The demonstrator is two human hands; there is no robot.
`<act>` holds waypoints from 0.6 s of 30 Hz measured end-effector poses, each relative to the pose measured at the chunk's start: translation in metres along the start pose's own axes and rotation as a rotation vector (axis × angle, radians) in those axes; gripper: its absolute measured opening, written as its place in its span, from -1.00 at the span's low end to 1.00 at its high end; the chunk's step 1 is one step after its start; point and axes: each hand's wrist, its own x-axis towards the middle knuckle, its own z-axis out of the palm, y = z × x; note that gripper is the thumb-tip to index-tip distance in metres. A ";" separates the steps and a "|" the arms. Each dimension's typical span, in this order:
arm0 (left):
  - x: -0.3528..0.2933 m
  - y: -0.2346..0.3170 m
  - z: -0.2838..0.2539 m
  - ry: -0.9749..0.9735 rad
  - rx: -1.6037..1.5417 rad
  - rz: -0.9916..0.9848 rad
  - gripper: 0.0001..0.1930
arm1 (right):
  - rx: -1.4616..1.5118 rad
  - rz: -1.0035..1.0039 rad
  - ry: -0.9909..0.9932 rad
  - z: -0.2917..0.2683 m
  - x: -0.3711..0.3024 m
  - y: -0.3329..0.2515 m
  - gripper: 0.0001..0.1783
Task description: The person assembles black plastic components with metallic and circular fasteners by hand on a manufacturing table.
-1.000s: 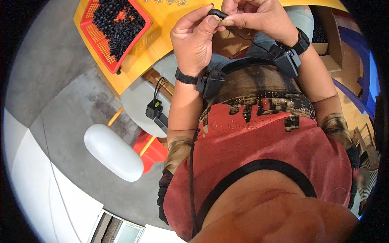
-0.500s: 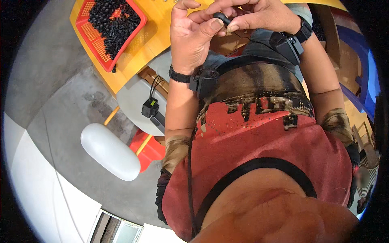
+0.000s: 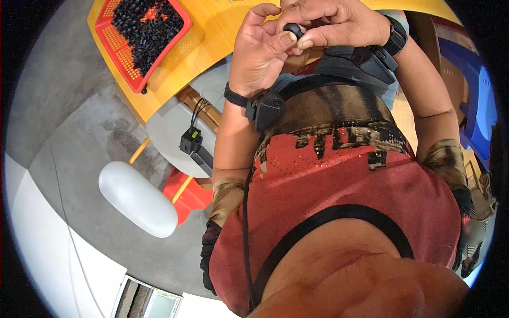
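Between my two hands, at the top of the head view, is a small black part with a smooth round end; fingers hide the rest of it. My left hand pinches it from the left, the thumb lying along its near side. From the right, my right hand grips it between thumb and bent fingers. Both hands are above my lap, close to the yellow table. Left of them on this table stands a red plastic basket holding many small black parts.
A grey-white rounded seat and a red plastic object are at the lower left. A black device on a cable hangs beside my left forearm. Blue plastic stands at the far right. Both wrists carry strapped black devices.
The black part has turned, so its round end shows more than its length. My hands have shifted slightly, still gripping it. The basket and seat appear slightly further left.
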 end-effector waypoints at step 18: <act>0.004 -0.007 -0.003 -0.062 -0.098 -0.022 -0.56 | -0.271 0.162 -0.133 -0.002 0.019 -0.021 -0.67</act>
